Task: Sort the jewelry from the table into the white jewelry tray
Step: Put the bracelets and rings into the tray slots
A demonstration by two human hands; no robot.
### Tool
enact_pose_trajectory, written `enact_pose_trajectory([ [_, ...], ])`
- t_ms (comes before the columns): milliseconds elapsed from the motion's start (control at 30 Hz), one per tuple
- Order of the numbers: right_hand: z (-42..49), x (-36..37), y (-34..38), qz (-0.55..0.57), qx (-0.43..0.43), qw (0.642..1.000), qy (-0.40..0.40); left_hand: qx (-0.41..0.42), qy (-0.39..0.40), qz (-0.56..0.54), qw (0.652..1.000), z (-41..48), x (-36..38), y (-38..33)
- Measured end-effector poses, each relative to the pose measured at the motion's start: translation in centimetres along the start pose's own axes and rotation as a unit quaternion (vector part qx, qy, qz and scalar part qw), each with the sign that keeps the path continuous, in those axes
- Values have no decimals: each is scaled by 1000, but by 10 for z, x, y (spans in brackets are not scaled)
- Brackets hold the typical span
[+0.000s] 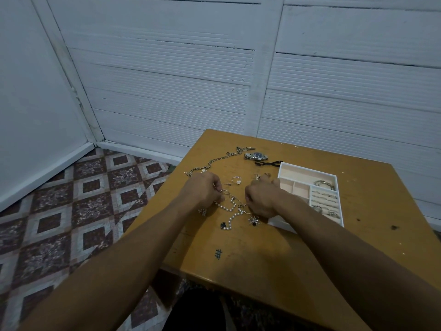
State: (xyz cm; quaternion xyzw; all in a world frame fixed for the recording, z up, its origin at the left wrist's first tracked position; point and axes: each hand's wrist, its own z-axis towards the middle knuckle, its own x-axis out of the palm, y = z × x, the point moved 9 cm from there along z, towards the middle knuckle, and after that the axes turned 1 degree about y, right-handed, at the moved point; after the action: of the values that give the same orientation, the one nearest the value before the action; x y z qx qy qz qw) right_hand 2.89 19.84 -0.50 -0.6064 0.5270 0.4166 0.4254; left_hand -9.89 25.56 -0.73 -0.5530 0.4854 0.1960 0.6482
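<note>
White panelled walls and a patterned tile floor surround a worn orange wooden table (262, 259) strewn with jewelry. Both bare arms reach in over it. The left hand (205, 189) has its fingers curled, pinching a thin silver hoop (224, 192) at one end of a tangle. The right hand (262, 199) is curled down at the other end of the pearl strand (229, 212); I cannot tell if it actually grips anything. A spider pendant (254, 220) and a black charm (223, 225) lie just beside the pearls. Further back sit a chunky chain (222, 160), a blue-faced wristwatch (256, 156) and a black cord (269, 163). The white jewelry tray (309, 169) rests right of the hands, with rings (324, 199) in its slotted section and a bracelet (323, 183) in a far compartment.
</note>
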Motion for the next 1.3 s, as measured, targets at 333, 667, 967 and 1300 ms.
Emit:
enact_pose_trajectory([
  [333, -9, -28, -7, 155, -13, 987, -47, -4, 11, -14, 1000, -2, 1, -1],
  [667, -36, -29, -30, 295, 39, 947, -118, 30, -20, -7, 999, -11, -8, -15],
  [967, -57, -32, -62, 349, 56, 922, -158, 55, -26, -44, 997, -17, -9, -44],
  [1300, -92, -24, -140, 442, 132, 858, -225, 82, -1, -121, 989, -10, 8, -89],
])
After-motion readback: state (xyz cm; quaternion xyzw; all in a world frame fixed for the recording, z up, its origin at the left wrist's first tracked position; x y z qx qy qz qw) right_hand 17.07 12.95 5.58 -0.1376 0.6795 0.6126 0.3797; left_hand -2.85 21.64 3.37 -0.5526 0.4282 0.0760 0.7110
